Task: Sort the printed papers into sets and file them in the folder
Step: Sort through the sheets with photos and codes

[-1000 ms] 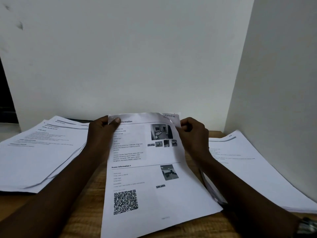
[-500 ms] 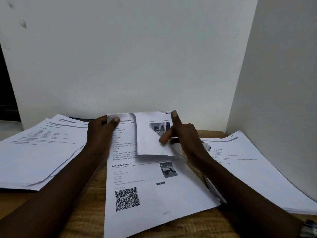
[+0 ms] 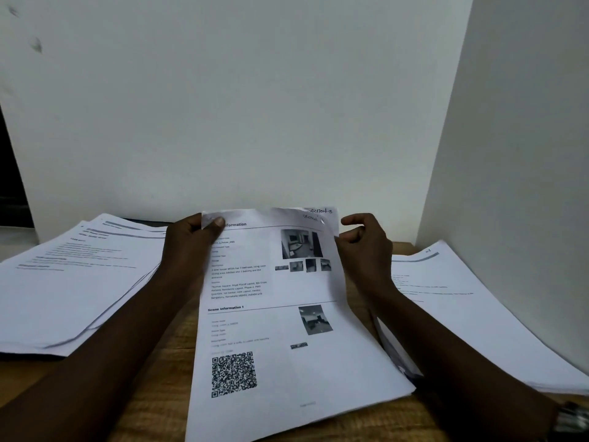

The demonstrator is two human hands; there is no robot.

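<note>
White printed paper occupied most of the wooden tabletop (image 3: 153,397), which stood against a pale wall (image 3: 255,106). The centre papers (image 3: 287,362) lay directly in front of the person, with the near end resting on the tabletop and the far end raised slightly off it. The left hand (image 3: 188,247) gripped the far left corner of these papers, thumb pressed on the printed face and fingers curled behind. The right hand (image 3: 366,247) was positioned at the far right edge of the same papers with its fingers curled and its knuckles touching the edge; whether it pinched the edge could not be determined. The top sheet carried a QR code (image 3: 233,374) near its lower left, a large photograph (image 3: 301,244) near its upper right with a row of small ones below it, and a handwritten note (image 3: 318,212) reading "SECTION-3" at the far right corner. A second sheet corner showed just behind that note. The left stack (image 3: 73,288) lay flat beside the left forearm, its sheets loosely fanned. The right stack (image 3: 471,307) lay beyond the right forearm, near the side wall. A wristwatch (image 3: 570,419) was visible on the right wrist at the frame edge.
</note>
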